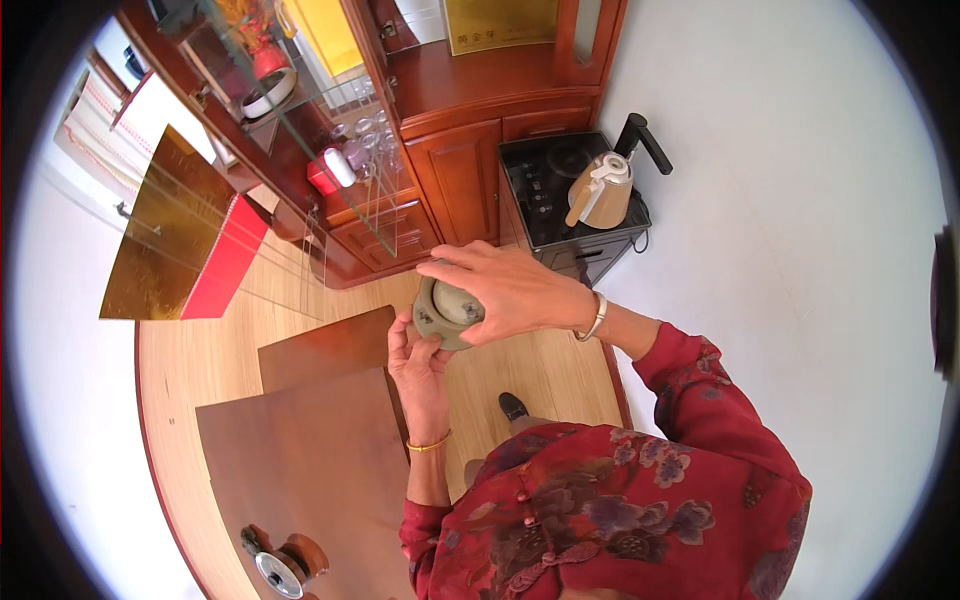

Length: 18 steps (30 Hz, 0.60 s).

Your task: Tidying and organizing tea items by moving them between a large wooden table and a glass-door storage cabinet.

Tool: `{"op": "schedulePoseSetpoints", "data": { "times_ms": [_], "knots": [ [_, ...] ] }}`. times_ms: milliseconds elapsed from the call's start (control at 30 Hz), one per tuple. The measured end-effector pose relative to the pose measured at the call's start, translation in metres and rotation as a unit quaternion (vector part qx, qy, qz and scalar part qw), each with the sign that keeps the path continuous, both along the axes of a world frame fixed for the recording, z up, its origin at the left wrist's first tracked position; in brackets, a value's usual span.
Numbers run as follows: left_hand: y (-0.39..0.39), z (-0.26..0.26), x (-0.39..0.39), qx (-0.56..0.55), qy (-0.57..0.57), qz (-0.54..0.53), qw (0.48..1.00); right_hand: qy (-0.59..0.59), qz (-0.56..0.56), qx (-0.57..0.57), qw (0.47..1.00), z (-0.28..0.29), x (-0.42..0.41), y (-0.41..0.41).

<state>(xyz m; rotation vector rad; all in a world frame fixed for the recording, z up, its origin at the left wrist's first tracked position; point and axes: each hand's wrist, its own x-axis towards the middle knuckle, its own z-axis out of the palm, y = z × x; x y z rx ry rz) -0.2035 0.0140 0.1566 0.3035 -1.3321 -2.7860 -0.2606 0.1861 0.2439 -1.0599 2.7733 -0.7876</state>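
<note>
A grey-green ceramic lidded tea bowl [454,301] with dark painted marks sits on a matching saucer [429,324]. It is held up in front of me, above the floor. My left hand [420,364] pinches the near edge of the saucer, thumb on top and fingers underneath. Over the bowl's right side spreads my right hand [517,291], with fingers at its far side and thumb at its near side. The palm hides part of the bowl, so I cannot tell whether those fingers touch the lid or the bowl's rim.
Ahead stands a wooden cabinet [454,169] with an open glass door [330,161] and glassware inside. A kettle [604,191] rests on a black-topped stand [551,195] by the white wall. A wooden table [307,457] at left bears a glass-lidded vessel [281,574].
</note>
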Motion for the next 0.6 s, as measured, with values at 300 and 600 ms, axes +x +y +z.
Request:
{"op": "schedulePoseSetpoints", "data": {
  "times_ms": [300, 600],
  "knots": [
    [0.037, -0.018, -0.078, 0.018, -0.024, -0.091, 0.995, 0.011, -0.11, -0.045, 0.993, -0.014, -0.051, 0.041],
    [0.054, -0.009, -0.158, 0.043, 0.005, -0.147, 0.988, 0.019, -0.193, -0.112, 0.975, -0.028, -0.114, 0.054]
  ]
}}
